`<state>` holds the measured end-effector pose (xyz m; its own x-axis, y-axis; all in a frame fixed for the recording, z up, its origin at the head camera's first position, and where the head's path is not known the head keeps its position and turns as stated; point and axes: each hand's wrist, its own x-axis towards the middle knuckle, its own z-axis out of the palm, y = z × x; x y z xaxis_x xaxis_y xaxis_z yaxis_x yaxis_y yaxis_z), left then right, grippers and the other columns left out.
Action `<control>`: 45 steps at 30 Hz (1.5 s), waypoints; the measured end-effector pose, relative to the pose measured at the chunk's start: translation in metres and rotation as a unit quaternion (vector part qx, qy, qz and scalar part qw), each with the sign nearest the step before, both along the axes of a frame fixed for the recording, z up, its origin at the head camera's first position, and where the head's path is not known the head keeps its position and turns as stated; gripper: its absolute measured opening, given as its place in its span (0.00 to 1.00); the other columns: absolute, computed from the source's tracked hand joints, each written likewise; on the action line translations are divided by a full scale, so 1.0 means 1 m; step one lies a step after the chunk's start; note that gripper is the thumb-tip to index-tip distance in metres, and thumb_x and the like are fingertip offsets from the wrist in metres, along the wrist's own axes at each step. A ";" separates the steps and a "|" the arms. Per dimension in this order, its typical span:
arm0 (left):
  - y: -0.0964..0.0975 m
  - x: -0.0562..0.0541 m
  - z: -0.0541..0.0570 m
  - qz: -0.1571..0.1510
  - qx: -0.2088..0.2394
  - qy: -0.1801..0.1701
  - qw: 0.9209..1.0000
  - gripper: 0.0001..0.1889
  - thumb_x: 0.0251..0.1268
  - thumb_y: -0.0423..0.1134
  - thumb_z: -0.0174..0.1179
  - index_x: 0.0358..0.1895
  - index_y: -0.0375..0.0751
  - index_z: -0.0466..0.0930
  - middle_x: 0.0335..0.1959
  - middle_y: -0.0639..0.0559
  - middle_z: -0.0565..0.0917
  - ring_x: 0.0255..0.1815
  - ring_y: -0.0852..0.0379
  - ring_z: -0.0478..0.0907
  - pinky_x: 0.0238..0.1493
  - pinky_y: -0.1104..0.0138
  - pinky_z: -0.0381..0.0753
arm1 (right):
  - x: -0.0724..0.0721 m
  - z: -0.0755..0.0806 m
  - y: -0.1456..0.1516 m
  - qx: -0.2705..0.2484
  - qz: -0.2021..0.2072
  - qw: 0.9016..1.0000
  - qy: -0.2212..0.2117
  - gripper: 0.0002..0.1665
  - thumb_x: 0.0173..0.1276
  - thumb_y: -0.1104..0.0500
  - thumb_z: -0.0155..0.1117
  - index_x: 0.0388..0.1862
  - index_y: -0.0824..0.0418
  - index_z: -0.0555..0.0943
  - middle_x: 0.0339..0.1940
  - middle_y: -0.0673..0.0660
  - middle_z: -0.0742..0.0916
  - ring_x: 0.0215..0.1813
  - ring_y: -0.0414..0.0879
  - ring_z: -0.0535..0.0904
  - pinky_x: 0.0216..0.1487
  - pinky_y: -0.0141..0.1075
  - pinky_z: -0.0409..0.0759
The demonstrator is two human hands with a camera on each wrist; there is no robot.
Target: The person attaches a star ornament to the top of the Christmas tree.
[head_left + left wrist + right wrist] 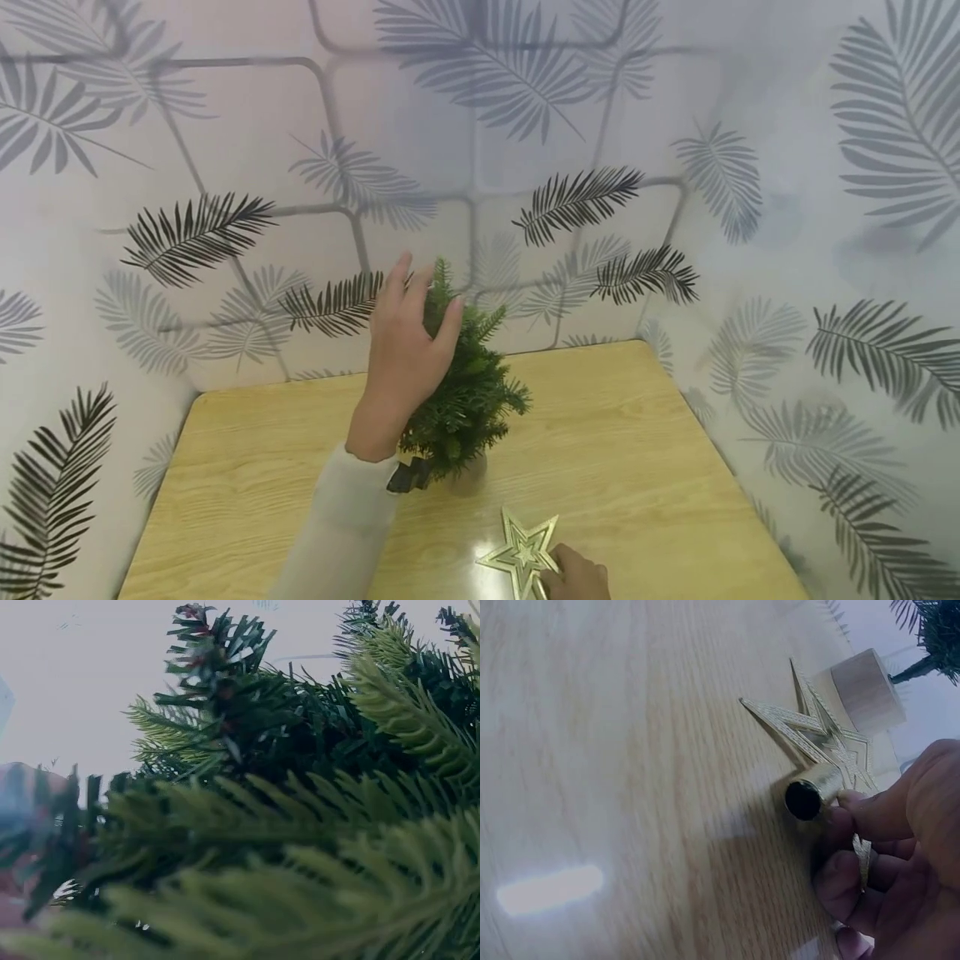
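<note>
A small artificial Christmas tree (472,392) stands on the table, its branches filling the left wrist view. My left hand (405,350) reaches up along the tree's left side, fingers extended near its top; whether they touch the needles is hard to tell. Nothing is gripped by it. In front of the tree, my right hand (579,575) pinches a gold star tree topper (522,548) between thumb and fingers, low over the tabletop. The right wrist view shows the star's hollow gold tube (815,789) with its dark opening toward the camera.
The tree's round wooden base (866,694) is just beyond the star. Below everything lies a light wood-grain table (630,450), with leaf-patterned wall covering (525,108) along its back and sides. A bright light reflection (551,889) shows on the tabletop.
</note>
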<state>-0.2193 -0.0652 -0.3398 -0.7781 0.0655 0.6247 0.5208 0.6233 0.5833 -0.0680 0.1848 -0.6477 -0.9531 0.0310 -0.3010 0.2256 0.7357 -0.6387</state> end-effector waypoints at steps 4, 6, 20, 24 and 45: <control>0.000 -0.003 -0.003 0.014 -0.008 -0.004 1.000 0.24 0.78 0.45 0.59 0.66 0.29 0.76 0.78 0.35 0.62 0.78 0.34 0.59 0.71 0.32 0.57 | 0.001 -0.004 0.002 -0.005 0.028 0.999 0.026 0.07 0.69 0.57 0.71 0.34 0.57 0.81 0.25 0.45 0.84 0.29 0.43 0.78 0.46 0.56 0.70; 0.001 -0.005 -0.004 0.021 -0.008 -0.004 1.000 0.23 0.79 0.45 0.59 0.64 0.29 0.77 0.78 0.35 0.64 0.78 0.34 0.59 0.71 0.32 0.57 | 0.001 -0.005 0.003 -0.012 0.039 0.999 0.033 0.10 0.69 0.54 0.71 0.30 0.55 0.81 0.23 0.44 0.84 0.28 0.42 0.77 0.46 0.56 0.69; 0.001 -0.011 -0.011 0.059 -0.035 -0.001 0.998 0.20 0.85 0.47 0.50 0.49 0.32 0.84 0.71 0.38 0.73 0.76 0.35 0.63 0.74 0.36 0.56 | -0.004 0.019 0.010 -0.136 0.080 0.987 0.010 0.20 0.71 0.54 0.68 0.20 0.57 0.75 0.20 0.46 0.79 0.30 0.46 0.74 0.45 0.69 0.69; 0.001 -0.011 -0.012 0.055 -0.029 -0.004 0.998 0.20 0.84 0.47 0.52 0.51 0.33 0.86 0.70 0.39 0.76 0.76 0.35 0.64 0.74 0.36 0.56 | -0.011 0.026 0.017 -0.184 0.079 0.980 0.010 0.13 0.72 0.57 0.68 0.28 0.62 0.84 0.30 0.51 0.87 0.40 0.50 0.80 0.45 0.61 0.79; -0.002 -0.011 -0.015 0.039 -0.056 0.012 0.998 0.18 0.82 0.45 0.55 0.46 0.33 0.87 0.62 0.37 0.82 0.71 0.34 0.70 0.74 0.44 0.64 | -0.028 0.070 0.022 -0.199 -0.020 0.974 0.105 0.10 0.70 0.59 0.71 0.38 0.67 0.88 0.35 0.59 0.91 0.35 0.51 0.86 0.41 0.38 0.87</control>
<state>-0.2306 -0.0667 -0.3550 -0.7688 0.0763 0.6349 0.4811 0.7230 0.4958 -0.0962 0.2070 -0.5774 -0.9954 -0.0104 -0.0957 0.0828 0.4144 -0.9063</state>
